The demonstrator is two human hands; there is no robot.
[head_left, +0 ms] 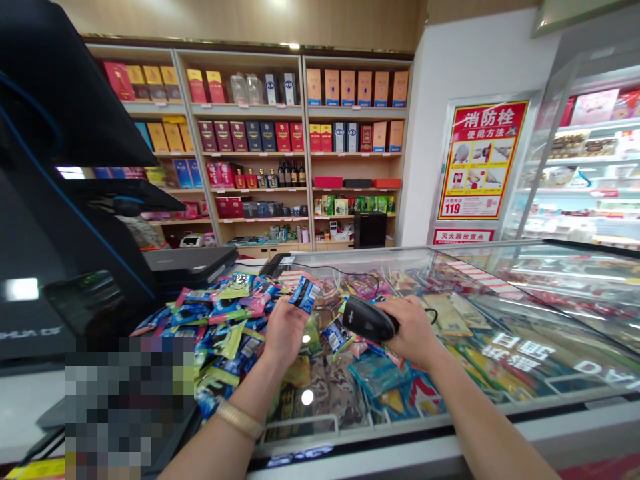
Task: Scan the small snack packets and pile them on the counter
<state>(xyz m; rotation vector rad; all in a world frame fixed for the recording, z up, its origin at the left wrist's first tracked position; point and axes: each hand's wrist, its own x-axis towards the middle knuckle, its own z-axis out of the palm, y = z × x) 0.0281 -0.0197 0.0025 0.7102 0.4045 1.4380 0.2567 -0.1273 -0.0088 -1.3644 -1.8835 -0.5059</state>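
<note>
Between the fingers of my left hand (287,325) is a small blue snack packet (305,295), its barcode side showing. My right hand (411,327) grips a black barcode scanner (369,319), whose head points left toward that packet. A large heap of small packets (225,320) in blue, pink and green lies left of my left hand, on the glass lid. Another blue packet (336,335) rests just below the scanner's head, with a few more partly hidden behind the scanner and my right hand.
Under my arms is a chest freezer (320,437) with a glass top and bagged goods inside. A black checkout terminal (65,220) stands close on the left. Behind are shelves of boxed bottles (253,137), a red poster (483,160) and a lit display cooler (595,160).
</note>
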